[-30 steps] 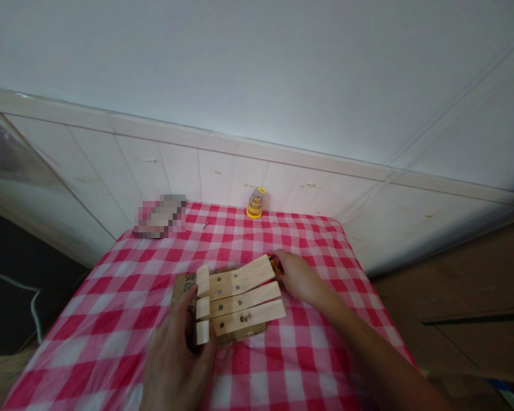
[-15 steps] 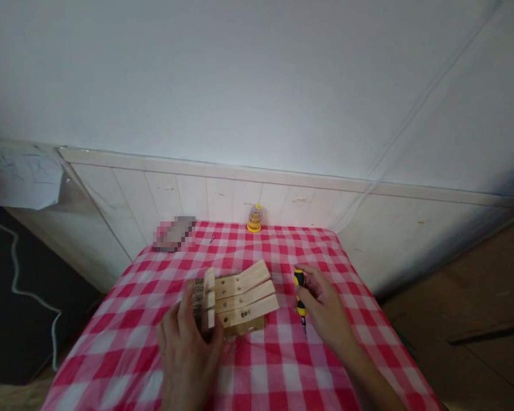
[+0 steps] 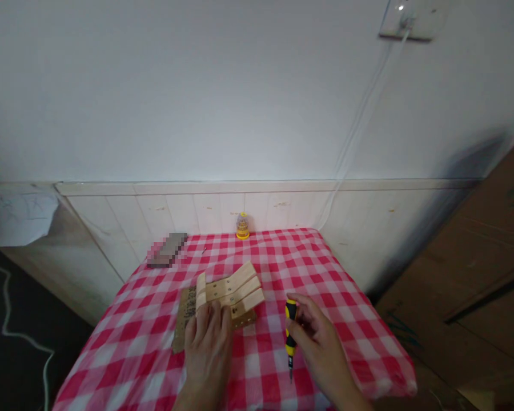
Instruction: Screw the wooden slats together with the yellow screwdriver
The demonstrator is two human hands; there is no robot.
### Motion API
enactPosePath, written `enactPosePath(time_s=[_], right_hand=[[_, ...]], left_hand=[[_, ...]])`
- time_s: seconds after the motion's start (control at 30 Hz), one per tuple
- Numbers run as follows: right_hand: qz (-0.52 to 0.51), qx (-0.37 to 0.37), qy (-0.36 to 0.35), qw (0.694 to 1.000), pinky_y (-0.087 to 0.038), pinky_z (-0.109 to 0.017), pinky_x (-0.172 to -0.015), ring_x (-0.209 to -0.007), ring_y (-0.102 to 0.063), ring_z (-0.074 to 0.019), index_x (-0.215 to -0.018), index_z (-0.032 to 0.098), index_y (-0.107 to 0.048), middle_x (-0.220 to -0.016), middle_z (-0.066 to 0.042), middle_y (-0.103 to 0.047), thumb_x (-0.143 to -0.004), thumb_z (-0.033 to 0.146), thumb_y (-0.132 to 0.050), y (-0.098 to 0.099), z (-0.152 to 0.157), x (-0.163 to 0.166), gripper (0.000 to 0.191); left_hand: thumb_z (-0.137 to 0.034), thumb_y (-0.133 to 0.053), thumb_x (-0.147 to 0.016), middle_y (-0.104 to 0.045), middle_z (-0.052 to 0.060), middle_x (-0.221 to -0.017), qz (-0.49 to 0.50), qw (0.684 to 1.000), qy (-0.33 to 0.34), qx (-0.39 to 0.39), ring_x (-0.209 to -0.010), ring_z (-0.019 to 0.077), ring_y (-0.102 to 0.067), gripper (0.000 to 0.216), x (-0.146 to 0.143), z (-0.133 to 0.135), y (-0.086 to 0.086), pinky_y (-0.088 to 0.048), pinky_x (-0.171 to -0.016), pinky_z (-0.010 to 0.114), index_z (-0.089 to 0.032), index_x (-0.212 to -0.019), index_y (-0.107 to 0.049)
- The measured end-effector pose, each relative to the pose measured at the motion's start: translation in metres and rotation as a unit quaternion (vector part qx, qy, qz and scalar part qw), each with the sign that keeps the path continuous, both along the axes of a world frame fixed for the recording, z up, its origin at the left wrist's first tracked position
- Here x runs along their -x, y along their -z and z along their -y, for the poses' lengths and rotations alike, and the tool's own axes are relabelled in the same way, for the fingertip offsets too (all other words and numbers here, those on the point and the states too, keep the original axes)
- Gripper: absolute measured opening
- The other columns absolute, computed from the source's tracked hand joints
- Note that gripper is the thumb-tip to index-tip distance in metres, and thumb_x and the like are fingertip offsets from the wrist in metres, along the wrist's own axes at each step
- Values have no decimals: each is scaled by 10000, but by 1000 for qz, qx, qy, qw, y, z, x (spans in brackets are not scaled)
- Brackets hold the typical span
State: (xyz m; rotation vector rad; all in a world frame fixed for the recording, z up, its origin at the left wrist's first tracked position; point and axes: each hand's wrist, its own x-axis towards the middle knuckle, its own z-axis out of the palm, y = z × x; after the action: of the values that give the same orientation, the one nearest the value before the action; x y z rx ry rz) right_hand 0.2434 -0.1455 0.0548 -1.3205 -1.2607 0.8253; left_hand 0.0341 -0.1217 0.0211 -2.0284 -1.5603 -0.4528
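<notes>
In the lower middle, several pale wooden slats (image 3: 245,290) lie side by side, with small dark screw holes or screw heads along them. A short upright wooden piece (image 3: 201,288) stands at their left end. Beneath them is a brown piece of cardboard (image 3: 180,325) with dark printed characters. My left hand (image 3: 208,342) has its fingers bent together over the near left part of the slats; the thumb is hidden. To the right, my right hand (image 3: 319,337) grips a yellow and black screwdriver (image 3: 290,325), its tip pointing down and apart from the wood.
A red and white checked cloth (image 3: 265,365) covers the table. At the back against the wall stands a small yellow-based clear container (image 3: 243,226). A blurred-out flat object (image 3: 169,251) lies back left, with a small thin metal piece (image 3: 204,250) nearby.
My left hand has shifted from around the wood's left end to over its near edge, uncovering more cardboard. My right hand keeps the screwdriver. The camera view has tilted.
</notes>
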Motion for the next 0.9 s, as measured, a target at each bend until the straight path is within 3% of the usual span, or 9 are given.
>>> enactPosePath(time_s=[0.13,0.23,0.37,0.47,0.6,0.73,0.9], right_hand=[[-7,-7,-7,1000,-508,-288,-606,-688,-616,-178,-1149,232,-650,-782,2,-635,-851,256,-622,13,4,5,300],[-4,-24,-6,1000,-515,-282,-616,-693,-625,-175,-1164,236,-643,-770,9,-634,-861,263,-624,16,2,9,306],[15,-55,6,998,-531,-274,-612,-698,-649,-171,-1179,240,-626,-810,-2,-674,-874,264,-633,6,-6,13,307],[44,-131,1,990,-562,-287,-664,-733,-671,-170,-1223,243,-590,-885,-22,-702,-904,243,-613,-10,-17,16,320],[136,-271,-21,953,-587,-313,-736,-799,-683,-177,-1279,250,-565,-993,-58,-711,-918,180,-590,-31,-42,23,368],[193,-388,-82,897,-600,-334,-792,-870,-703,-194,-1351,255,-511,-1058,-75,-716,-922,163,-578,-37,-72,31,444],[187,-409,-115,886,-603,-338,-821,-922,-728,-208,-1347,249,-510,-1080,-83,-735,-922,191,-596,-29,-93,47,437]], left_hand=[[-10,-493,-858,-758,107,-1002,-32,999,22,-10,-1129,339,-612,330,2,4,4,-455,-857,455,-180,-1007,-734],[-7,-481,-843,-741,131,-1009,-58,997,46,-5,-1119,327,-614,324,1,6,9,-465,-849,438,-156,-983,-733],[-11,-499,-807,-683,160,-1048,-32,996,70,46,-976,288,-625,285,-3,4,15,-506,-790,399,-120,-970,-705],[-21,-498,-826,-632,123,-1013,20,994,78,69,-873,230,-613,242,-6,0,21,-521,-723,339,-129,-962,-667],[-37,-495,-871,-600,72,-928,35,993,92,60,-822,190,-599,222,-6,-5,22,-517,-685,283,-153,-996,-637],[-20,-498,-867,-610,52,-902,41,994,95,46,-771,177,-599,249,-7,-7,18,-489,-633,260,-189,-984,-639],[-42,-499,-878,-635,45,-873,54,995,74,34,-743,166,-623,237,-11,-10,16,-461,-585,240,-204,-977,-642]])
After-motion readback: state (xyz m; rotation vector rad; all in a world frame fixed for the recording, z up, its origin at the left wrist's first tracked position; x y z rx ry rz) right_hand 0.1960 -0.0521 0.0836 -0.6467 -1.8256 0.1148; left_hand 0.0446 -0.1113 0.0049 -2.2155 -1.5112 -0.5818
